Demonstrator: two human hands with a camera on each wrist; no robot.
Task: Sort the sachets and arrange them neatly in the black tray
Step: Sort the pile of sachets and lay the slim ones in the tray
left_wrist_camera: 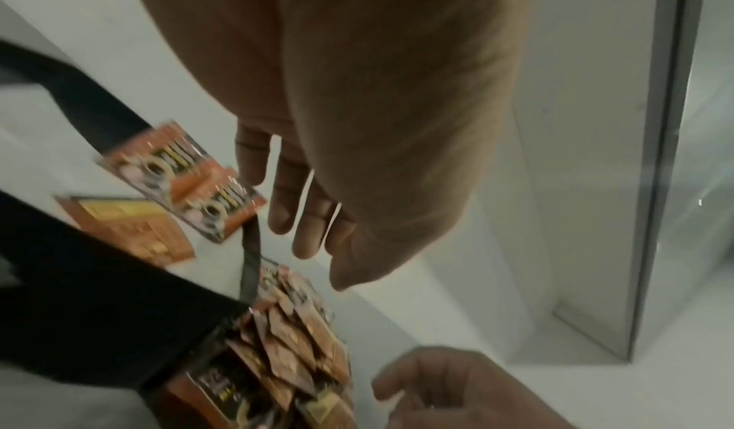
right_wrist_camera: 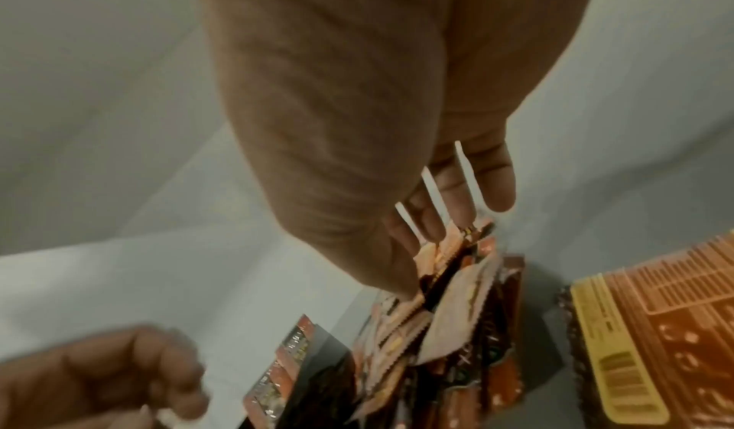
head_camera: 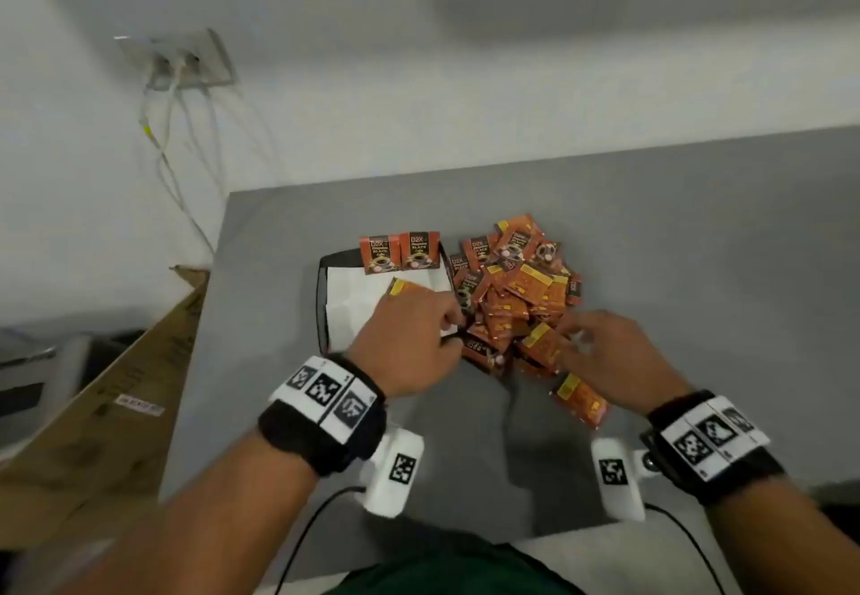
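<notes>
Lying around: a cardboard box (head_camera: 107, 390) leans at the table's left edge, and white cables (head_camera: 172, 162) hang from a wall socket (head_camera: 186, 62) above it.
Table: a grey table (head_camera: 698, 245) carries everything, set against a white wall.
In the way: the loose pile of sachets (head_camera: 514, 292) lies just beside the tray's right rim, some of them touching it; one stray sachet (head_camera: 579, 401) lies apart, nearer the person, under the right wrist.
Black tray: the black tray (head_camera: 322, 296) sits left of the pile, lined with white paper (head_camera: 353, 301).
Tray contents: two sachets (head_camera: 399, 252) stand side by side, printed face forward, against the far rim; a third sachet (head_camera: 405, 288) lies flat on the paper, yellow-labelled back upward, partly under the left hand.
Left hand: the left hand (head_camera: 409, 345) hovers over the tray's right side; in the left wrist view its fingers (left_wrist_camera: 278, 213) hang loosely extended and hold nothing.
Right hand: the right hand (head_camera: 605, 357) is at the near edge of the pile, its fingertips (right_wrist_camera: 433, 225) down among the packets; whether it pinches one I cannot tell, since blur hides the contact.
</notes>
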